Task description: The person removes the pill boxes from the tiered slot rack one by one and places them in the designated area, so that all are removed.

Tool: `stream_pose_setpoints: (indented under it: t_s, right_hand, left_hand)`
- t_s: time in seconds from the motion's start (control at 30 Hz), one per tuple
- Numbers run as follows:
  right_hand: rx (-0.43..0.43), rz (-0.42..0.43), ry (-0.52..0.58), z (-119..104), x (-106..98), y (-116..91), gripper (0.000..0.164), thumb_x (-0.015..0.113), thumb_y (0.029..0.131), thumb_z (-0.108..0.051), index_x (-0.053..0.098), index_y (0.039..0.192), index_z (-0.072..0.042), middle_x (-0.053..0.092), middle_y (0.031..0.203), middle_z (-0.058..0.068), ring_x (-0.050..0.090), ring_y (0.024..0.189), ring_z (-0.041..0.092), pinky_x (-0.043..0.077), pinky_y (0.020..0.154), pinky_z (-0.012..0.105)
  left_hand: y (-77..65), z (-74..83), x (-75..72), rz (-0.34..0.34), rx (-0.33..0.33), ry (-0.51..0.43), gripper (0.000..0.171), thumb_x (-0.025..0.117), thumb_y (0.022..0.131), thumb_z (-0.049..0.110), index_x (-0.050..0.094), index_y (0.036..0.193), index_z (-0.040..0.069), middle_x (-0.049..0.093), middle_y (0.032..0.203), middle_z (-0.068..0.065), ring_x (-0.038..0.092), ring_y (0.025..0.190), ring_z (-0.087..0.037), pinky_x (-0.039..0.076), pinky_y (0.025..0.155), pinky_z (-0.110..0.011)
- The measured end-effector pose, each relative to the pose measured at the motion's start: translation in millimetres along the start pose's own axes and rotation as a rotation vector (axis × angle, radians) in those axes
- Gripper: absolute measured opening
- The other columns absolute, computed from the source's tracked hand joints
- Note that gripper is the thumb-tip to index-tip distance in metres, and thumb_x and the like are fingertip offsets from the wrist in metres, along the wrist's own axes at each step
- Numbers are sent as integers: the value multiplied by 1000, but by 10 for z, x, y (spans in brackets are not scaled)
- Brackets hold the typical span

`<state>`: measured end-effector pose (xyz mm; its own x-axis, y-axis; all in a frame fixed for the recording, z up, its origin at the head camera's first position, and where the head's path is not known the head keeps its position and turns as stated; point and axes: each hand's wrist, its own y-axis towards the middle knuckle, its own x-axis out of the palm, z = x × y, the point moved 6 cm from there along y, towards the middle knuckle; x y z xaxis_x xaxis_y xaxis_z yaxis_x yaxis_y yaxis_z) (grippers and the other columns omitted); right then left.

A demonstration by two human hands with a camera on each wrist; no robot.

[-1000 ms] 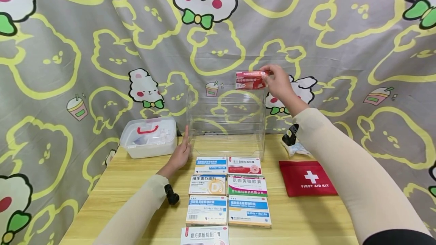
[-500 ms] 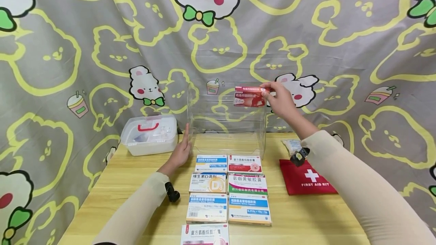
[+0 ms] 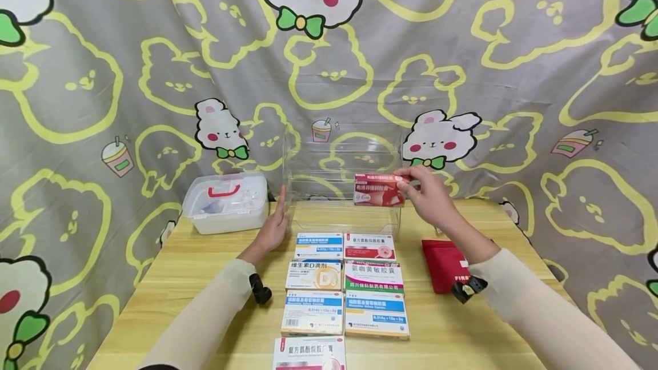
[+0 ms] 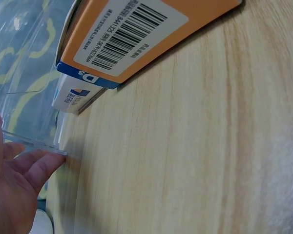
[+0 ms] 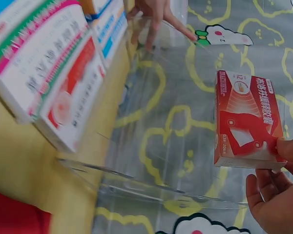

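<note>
My right hand (image 3: 430, 194) pinches a red medicine box (image 3: 377, 192) by its right end, thumb in front. The box is upright, its printed face toward me, and overlaps the lower right of a clear tiered rack (image 3: 339, 227) in the head view. In the right wrist view, thumb and fingers clasp one end of the box (image 5: 246, 122). My left hand (image 3: 272, 232) rests against the rack's left side with fingers extended. The left wrist view has its fingertips at the rack's lower edge (image 4: 34, 141).
Medicine boxes (image 3: 313, 274) lie in two columns before the rack, one more (image 3: 308, 354) nearest me. A lidded plastic case (image 3: 226, 204) with a red handle stands left. A red first aid pouch (image 3: 442, 267) lies right, partly behind my right forearm. A patterned curtain (image 3: 329, 84) hangs behind.
My right hand has lowered the red medicine box from above the rack's top to its lower right part. The left hand stays at the rack's left side.
</note>
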<state>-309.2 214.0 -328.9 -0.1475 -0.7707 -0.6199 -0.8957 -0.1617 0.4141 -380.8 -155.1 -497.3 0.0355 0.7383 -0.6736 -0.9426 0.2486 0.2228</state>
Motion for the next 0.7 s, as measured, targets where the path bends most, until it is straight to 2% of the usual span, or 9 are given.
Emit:
stream_pose_setpoints:
  t_s: [0.1, 0.3, 0.47, 0.6, 0.7]
  right_hand:
    - [-3, -7, 3, 54, 53, -170, 24, 62, 104, -12, 69, 126, -5, 62, 114, 13, 60, 100, 28, 55, 84, 45]
    - [42, -48, 21, 151, 153, -480, 25, 64, 103, -11, 70, 127, -6, 65, 116, 11, 59, 105, 25, 57, 88, 47]
    - [73, -87, 21, 211, 213, -712, 27, 65, 102, -12, 69, 129, -6, 65, 119, 10, 60, 106, 25, 58, 90, 45]
    - [97, -112, 30, 258, 265, -877, 28, 66, 101, -12, 70, 128, -8, 66, 117, 7, 60, 104, 22, 58, 86, 32]
    - [111, -131, 33, 287, 321, -1000, 28, 67, 101, -11, 71, 128, -8, 67, 116, 5, 60, 100, 21, 56, 82, 26]
  left_hand:
    - [2, -8, 4, 2, 10, -9, 77, 36, 112, 14, -18, 164, 31, 21, 168, -23, 31, 46, -17, 39, 53, -39]
    - [9, 3, -13, 7, 14, 11, 77, 35, 113, 18, -20, 162, 38, 23, 167, -23, 38, 50, -17, 45, 66, -42]
    - [9, 16, -15, -1, 7, -4, 77, 35, 113, 18, -21, 161, 41, 18, 169, -20, 45, 54, -23, 45, 69, -46]
    - [7, 24, -16, 3, 7, -3, 77, 35, 113, 16, -19, 163, 37, 17, 170, -18, 63, 78, -33, 48, 83, -50]
    - [8, 16, -14, 8, 2, -12, 77, 37, 112, 14, -16, 164, 34, 19, 169, -18, 66, 96, -42, 47, 92, -55]
